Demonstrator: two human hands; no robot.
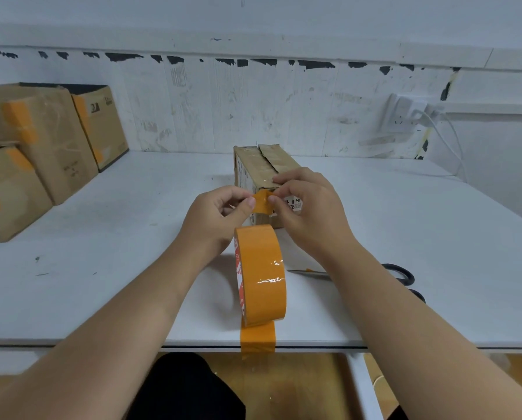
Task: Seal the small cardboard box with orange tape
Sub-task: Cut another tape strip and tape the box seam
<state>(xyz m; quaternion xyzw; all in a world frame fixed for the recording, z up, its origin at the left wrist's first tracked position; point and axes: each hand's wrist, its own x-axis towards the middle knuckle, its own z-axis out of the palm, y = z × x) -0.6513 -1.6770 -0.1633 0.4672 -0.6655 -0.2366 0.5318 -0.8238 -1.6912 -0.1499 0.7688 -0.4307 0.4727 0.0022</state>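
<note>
A small cardboard box (261,165) lies lengthwise in the middle of the white table, its top flaps closed with a dark gap along the seam. My left hand (220,218) and my right hand (306,207) pinch a short piece of orange tape (262,202) between thumbs and fingers, right in front of the box's near end. An orange tape roll (261,274) stands on edge just below my hands. A loose tail of tape from the roll hangs over the table's front edge.
Black-handled scissors (400,275) lie to the right of the roll, partly under my right forearm. Larger cardboard boxes (41,140) patched with orange tape are stacked at the left. A wall socket with a white cable (435,116) sits at the back right.
</note>
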